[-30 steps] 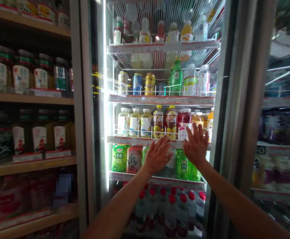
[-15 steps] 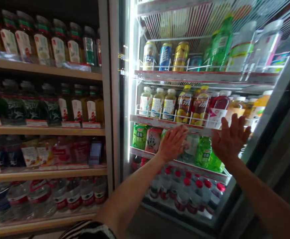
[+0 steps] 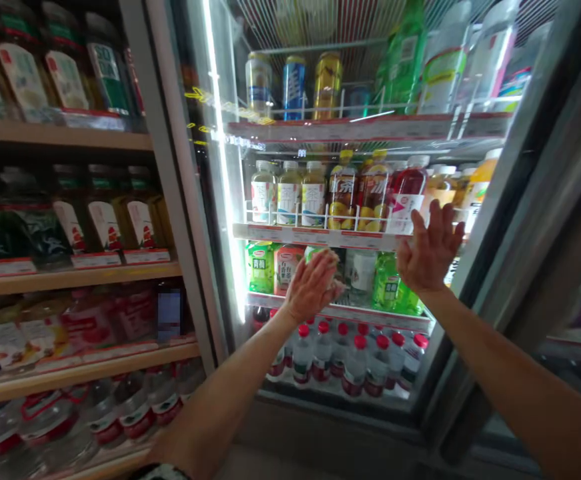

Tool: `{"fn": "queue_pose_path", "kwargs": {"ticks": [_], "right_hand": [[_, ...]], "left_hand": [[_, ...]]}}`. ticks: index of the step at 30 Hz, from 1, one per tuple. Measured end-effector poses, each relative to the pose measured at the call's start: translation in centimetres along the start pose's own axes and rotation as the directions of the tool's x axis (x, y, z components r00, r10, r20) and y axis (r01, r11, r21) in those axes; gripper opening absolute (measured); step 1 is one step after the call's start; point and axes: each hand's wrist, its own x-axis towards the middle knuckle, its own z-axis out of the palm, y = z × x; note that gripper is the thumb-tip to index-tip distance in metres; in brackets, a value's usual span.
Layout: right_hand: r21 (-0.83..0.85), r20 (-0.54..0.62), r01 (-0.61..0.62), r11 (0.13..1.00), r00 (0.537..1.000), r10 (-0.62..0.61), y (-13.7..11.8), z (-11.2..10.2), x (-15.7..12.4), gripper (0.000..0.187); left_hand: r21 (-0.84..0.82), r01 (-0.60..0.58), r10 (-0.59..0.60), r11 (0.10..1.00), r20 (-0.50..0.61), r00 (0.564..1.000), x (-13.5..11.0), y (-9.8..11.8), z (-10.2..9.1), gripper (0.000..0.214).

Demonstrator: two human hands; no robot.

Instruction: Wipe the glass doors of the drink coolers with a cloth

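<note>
Head view, glass door [image 3: 350, 373] — against left hand [image 3: 313, 285]

Left hand [image 3: 313, 287], right hand [image 3: 430, 250] — palms spread at fridge door [image 3: 495, 220].

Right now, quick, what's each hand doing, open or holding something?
Left hand: open, palm flat, holding nothing.
Right hand: open, fingers spread, holding nothing.

Glossy glass door [image 3: 220, 200]; wooden shelves [image 3: 70, 277].
</note>
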Motion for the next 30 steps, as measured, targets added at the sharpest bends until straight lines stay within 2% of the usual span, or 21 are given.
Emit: {"fn": "queue_pose_path", "kwargs": {"ticks": [2,4,6,8,10,11,13,16,18,19,21,23,26,28,30], "right_hand": [[-0.009,0.005,-0.008,1.0,1.0,0.008,-0.1,-0.1,0.1,0.056],[-0.027,0.001,-0.004,1.0,1.0,0.005,-0.3,-0.2,0.2,0.057],[-0.047,-0.009,0.002,0.999,1.0,-0.003,-0.4,-0.3,0.4,0.057],[-0.062,-0.012,-0.002,0.998,1.0,0.001,-0.5,-0.3,0.5,0.057],[-0.069,-0.001,-0.02,0.997,1.0,0.02,-0.7,-0.3,0.5,0.057],[-0.069,0.007,-0.029,0.997,1.0,0.029,-0.7,-0.3,0.5,0.057],[-0.063,0.021,-0.04,0.997,0.999,0.042,-0.7,-0.2,0.5,0.057],[-0.053,0.027,-0.037,0.998,0.999,0.039,-0.6,-0.2,0.5,0.056],[-0.056,0.029,-0.032,0.998,0.999,0.034,-0.4,-0.3,0.5,0.055],[-0.058,0.035,-0.028,0.998,0.999,0.03,-0.4,-0.4,0.5,0.054],[-0.063,0.053,-0.017,0.998,0.998,0.02,-0.3,-0.5,0.5,0.054],[-0.069,0.055,-0.005,0.998,0.998,0.008,-0.2,-0.5,0.5,0.055],[-0.082,0.029,-0.004,0.997,1.0,0.007,-0.4,-0.5,0.4,0.055],[-0.086,0.034,-0.015,0.996,0.999,0.017,-0.5,-0.4,0.4,0.055],[-0.084,0.05,-0.023,0.996,0.998,0.028,-0.6,-0.4,0.4,0.055]], "left_hand": [[-0.035,-0.107,0.107,0.994,0.005,0.994,1.2,1.9,0.9,0.046],[-0.029,-0.106,0.105,0.994,-0.02,0.994,1.2,1.8,0.9,0.047],[-0.007,-0.021,0.021,1.0,-0.063,0.998,0.1,-0.7,0.0,0.051],[0.031,0.141,-0.138,0.989,-0.08,0.987,-1.4,-4.3,-1.4,0.055],[0.072,0.304,-0.298,0.95,-0.086,0.951,-2.3,-7.3,-2.6,0.056],[0.092,0.358,-0.349,0.929,-0.099,0.932,-2.4,-8.0,-3.0,0.056],[0.093,0.357,-0.347,0.93,-0.102,0.932,-1.7,-7.6,-2.9,0.058],[0.008,0.111,-0.111,0.994,-0.048,0.993,0.0,-3.7,-1.0,0.058],[-0.023,-0.002,0.001,1.0,-0.034,0.999,0.6,-1.5,0.2,0.058],[-0.025,-0.007,0.006,1.0,-0.042,0.999,0.4,-1.0,0.4,0.059],[-0.003,0.078,-0.078,0.997,-0.06,0.995,-0.9,-1.8,-0.1,0.059],[0.038,0.226,-0.224,0.973,-0.058,0.973,-3.0,-4.3,-1.5,0.058],[0.121,0.382,-0.375,0.916,-0.077,0.924,-5.4,-8.0,-3.6,0.056],[0.126,0.435,-0.421,0.892,-0.124,0.899,-5.4,-8.7,-3.9,0.056],[0.099,0.417,-0.402,0.904,-0.139,0.905,-4.2,-7.6,-3.2,0.058]]}}
